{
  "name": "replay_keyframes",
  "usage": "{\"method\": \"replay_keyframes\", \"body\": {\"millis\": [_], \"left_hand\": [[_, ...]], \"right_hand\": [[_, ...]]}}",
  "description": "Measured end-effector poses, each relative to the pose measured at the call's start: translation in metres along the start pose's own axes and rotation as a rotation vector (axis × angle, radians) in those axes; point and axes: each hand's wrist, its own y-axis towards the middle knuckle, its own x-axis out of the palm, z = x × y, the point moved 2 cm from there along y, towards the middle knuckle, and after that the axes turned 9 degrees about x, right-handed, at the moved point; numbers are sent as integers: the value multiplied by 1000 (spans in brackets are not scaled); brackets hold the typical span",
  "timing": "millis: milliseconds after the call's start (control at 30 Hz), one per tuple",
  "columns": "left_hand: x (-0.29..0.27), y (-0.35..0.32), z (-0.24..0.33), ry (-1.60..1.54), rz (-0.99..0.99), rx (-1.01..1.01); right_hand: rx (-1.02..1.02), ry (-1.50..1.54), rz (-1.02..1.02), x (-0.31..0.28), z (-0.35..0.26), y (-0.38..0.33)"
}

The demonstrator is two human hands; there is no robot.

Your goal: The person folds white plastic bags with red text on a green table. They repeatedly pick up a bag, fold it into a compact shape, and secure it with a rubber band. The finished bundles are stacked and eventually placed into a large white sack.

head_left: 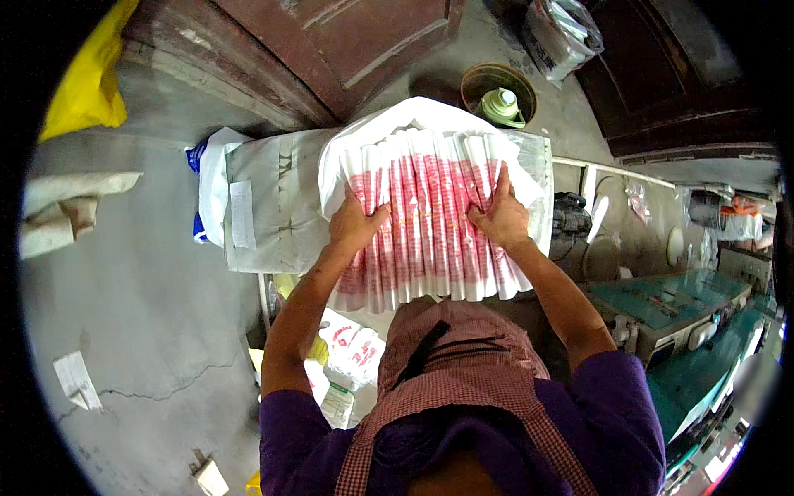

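A row of several long, narrow plastic rolls point(422, 215), white at the ends with red print along the middle, lies side by side in front of me. My left hand point(357, 223) is closed on the left part of this row, thumb over the top and the other fingers mostly hidden. On the right part, my right hand point(503, 217) grips likewise, its thumb pointing inward and one finger stretched forward along a roll. A white plastic bag point(356, 142) spreads under and behind the far ends of the rolls. Their near ends come close to my checked apron point(463, 339).
A pale padded bench top point(281, 178) lies under the bag, with a white-and-blue bag point(219, 165) at its left end. Beyond it stands a bucket point(471, 83) holding a light green flask point(501, 106). Green-topped tables point(670, 298) are at right; printed bags point(351, 351) lie below left.
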Motion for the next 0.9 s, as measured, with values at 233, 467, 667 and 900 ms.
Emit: {"method": "replay_keyframes", "body": {"millis": [233,467,667,900], "left_hand": [[4,-4,-2,172,35,82],[8,20,-13,4,276,279],[-8,43,11,34,375,733],[74,82,143,7,20,1555]], "right_hand": [[32,-28,13,4,6,-6],[204,-33,-60,-1,-14,3],[153,-1,-17,5,-12,4],[69,242,-57,-6,10,-10]]}}
